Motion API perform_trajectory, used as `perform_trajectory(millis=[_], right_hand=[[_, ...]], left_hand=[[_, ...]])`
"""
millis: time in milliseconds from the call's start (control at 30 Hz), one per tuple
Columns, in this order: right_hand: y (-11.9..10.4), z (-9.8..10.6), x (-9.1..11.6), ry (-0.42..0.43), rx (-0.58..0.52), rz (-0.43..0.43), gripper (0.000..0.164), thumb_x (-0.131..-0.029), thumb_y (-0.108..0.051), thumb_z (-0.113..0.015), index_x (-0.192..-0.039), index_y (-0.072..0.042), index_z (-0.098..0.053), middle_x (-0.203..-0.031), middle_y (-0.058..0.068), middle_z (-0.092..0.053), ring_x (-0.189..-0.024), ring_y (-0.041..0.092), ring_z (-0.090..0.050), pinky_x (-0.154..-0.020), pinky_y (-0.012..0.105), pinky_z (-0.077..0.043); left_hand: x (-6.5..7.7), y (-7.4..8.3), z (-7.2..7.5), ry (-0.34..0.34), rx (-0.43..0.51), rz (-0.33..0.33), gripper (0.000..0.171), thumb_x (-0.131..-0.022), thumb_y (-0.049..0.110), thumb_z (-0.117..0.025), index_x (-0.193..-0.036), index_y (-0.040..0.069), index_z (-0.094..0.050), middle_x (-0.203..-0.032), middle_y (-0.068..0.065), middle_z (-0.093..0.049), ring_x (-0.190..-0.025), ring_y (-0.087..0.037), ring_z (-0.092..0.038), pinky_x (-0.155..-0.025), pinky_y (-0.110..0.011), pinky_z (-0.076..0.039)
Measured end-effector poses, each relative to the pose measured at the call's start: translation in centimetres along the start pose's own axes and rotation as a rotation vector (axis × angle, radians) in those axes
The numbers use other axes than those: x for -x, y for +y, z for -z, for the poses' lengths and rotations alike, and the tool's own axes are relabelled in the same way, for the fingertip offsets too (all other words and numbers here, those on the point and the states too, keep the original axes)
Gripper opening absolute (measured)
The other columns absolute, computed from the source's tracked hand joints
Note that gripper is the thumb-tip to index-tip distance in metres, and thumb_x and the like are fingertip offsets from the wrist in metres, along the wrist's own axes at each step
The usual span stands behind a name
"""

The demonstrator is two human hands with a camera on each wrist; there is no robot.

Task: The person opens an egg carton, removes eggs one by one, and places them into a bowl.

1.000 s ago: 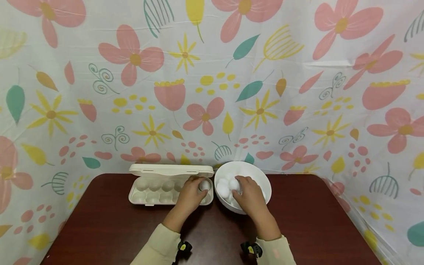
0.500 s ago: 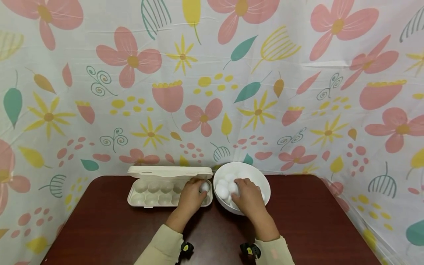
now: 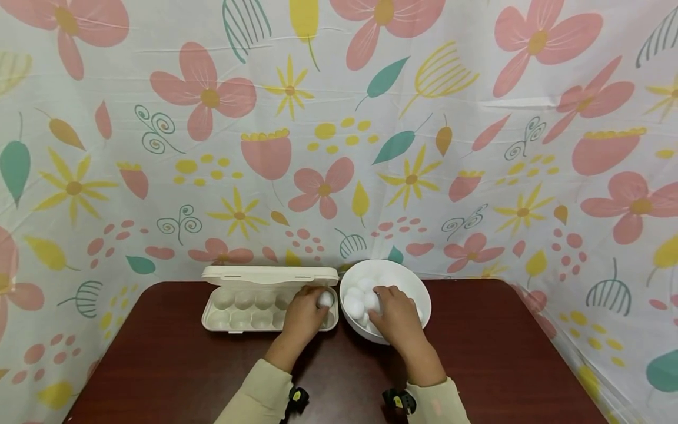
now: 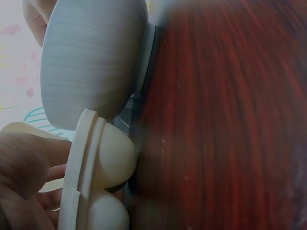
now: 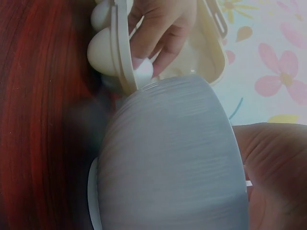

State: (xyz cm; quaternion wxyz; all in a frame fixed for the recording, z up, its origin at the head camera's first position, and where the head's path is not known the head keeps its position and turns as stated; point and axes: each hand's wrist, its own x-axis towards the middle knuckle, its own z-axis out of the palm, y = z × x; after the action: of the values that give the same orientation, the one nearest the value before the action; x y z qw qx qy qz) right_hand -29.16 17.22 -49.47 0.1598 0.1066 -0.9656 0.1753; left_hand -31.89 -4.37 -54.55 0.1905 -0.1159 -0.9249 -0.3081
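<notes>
A cream egg carton lies on the table with its lid raised at the back. At its right end my left hand holds a white egg between thumb and fingers, in or just over a back cup; the right wrist view shows this egg inside the carton wall. Close to the carton on the right stands a white bowl with several white eggs. Reaching over its near right rim, my right hand grips one egg. The bowl wall hides most of that grip in the right wrist view.
Carton and bowl stand near the back edge of the dark red-brown table. Right behind them hangs a white flowered cloth. The carton cups left of my hand hold no eggs. A black strap device sits at each sleeve cuff.
The scene shifts slightly in the head view. Both hands stay almost in place, each with its egg; my right fingers have settled a little closer around the one in the bowl.
</notes>
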Motion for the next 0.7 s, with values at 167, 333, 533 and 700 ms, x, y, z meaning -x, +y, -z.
perform_trajectory(millis=[167, 333, 533, 700], right_hand=[[-0.08, 0.15, 0.02, -0.023, -0.004, -0.013, 0.045, -0.082, -0.022, -0.082, -0.119, -0.001, -0.068, -0.111, 0.021, -0.068, -0.102, 0.037, -0.066, -0.086, 0.055, -0.051], [-0.22, 0.33, 0.00, -0.043, -0.007, -0.016, 0.044, -0.083, -0.023, -0.082, -0.118, -0.001, -0.068, -0.112, 0.021, -0.068, -0.104, 0.037, -0.066, -0.088, 0.055, -0.051], [-0.26, 0.47, 0.18, -0.059, -0.017, -0.017, 0.043, -0.083, -0.023, -0.081, -0.116, 0.000, -0.068, -0.110, 0.020, -0.068, -0.103, 0.037, -0.066, -0.088, 0.054, -0.051], [-0.21, 0.59, 0.32, -0.069, -0.040, -0.012, 0.042, -0.083, -0.020, -0.081, -0.117, 0.000, -0.067, -0.108, 0.020, -0.067, -0.099, 0.037, -0.066, -0.086, 0.053, -0.052]], left_hand=[[0.07, -0.29, -0.10, 0.006, 0.004, -0.008, 0.041, -0.079, 0.013, -0.081, -0.118, 0.007, -0.072, -0.115, -0.016, -0.070, -0.103, -0.036, -0.068, -0.090, -0.047, -0.055], [0.27, -0.49, 0.03, 0.003, 0.040, 0.022, 0.040, -0.080, 0.012, -0.080, -0.119, 0.007, -0.072, -0.118, -0.016, -0.069, -0.107, -0.035, -0.068, -0.091, -0.047, -0.055], [0.41, -0.47, 0.24, -0.002, 0.056, 0.026, 0.039, -0.081, 0.010, -0.079, -0.119, 0.006, -0.071, -0.119, -0.016, -0.068, -0.108, -0.034, -0.068, -0.091, -0.047, -0.056], [0.29, -0.36, 0.38, 0.000, 0.083, 0.041, 0.039, -0.081, 0.010, -0.079, -0.119, 0.004, -0.071, -0.117, -0.017, -0.067, -0.107, -0.034, -0.068, -0.091, -0.046, -0.056]])
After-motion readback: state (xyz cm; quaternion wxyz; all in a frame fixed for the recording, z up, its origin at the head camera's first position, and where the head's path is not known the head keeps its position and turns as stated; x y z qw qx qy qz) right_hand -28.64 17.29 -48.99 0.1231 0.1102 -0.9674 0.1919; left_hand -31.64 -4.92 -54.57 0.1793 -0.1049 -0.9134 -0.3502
